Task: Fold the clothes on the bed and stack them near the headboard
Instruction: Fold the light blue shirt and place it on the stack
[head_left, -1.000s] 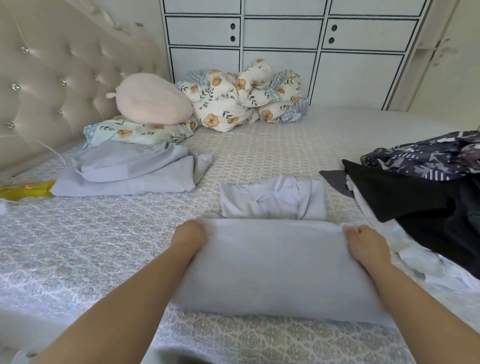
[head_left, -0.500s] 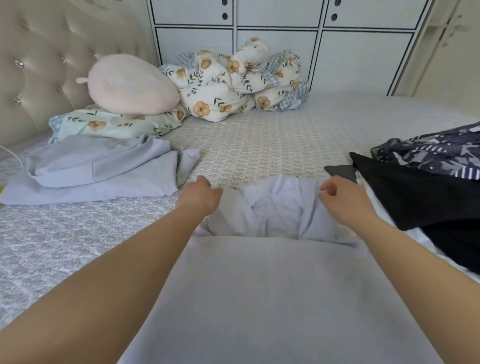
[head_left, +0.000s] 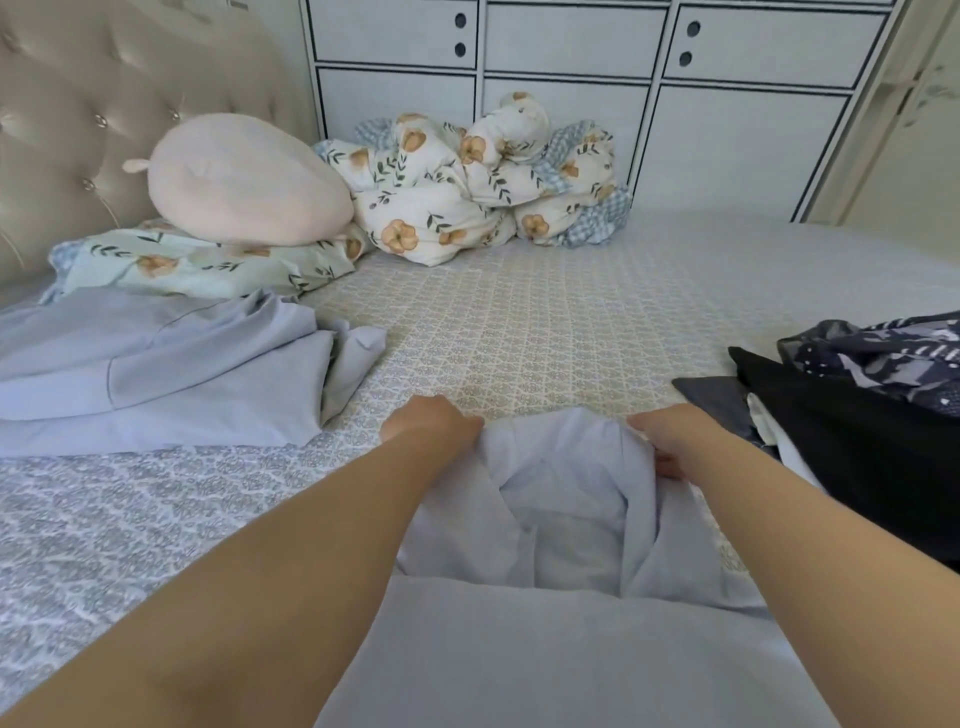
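- Near the headboard (head_left: 78, 104), a pale lilac folded garment (head_left: 156, 374) already lies flat on the bed (head_left: 545, 322), which looks like the start of the stack
- The left hand (head_left: 431, 423) grips the far left corner of the lilac garment in hand (head_left: 561, 519); its fingers are curled into the cloth
- The right hand (head_left: 675, 439) seems to pinch the far right corner, though the fingers are mostly hidden
- This piece is only part folded, in front of the person
- A dark pile (head_left: 857, 431) at the right edge waits unfolded, so much remains

Pale lavender garment (head_left: 561, 519) rumpled mid-bed, folded lavender clothes (head_left: 156, 374) near tufted headboard (head_left: 78, 130)
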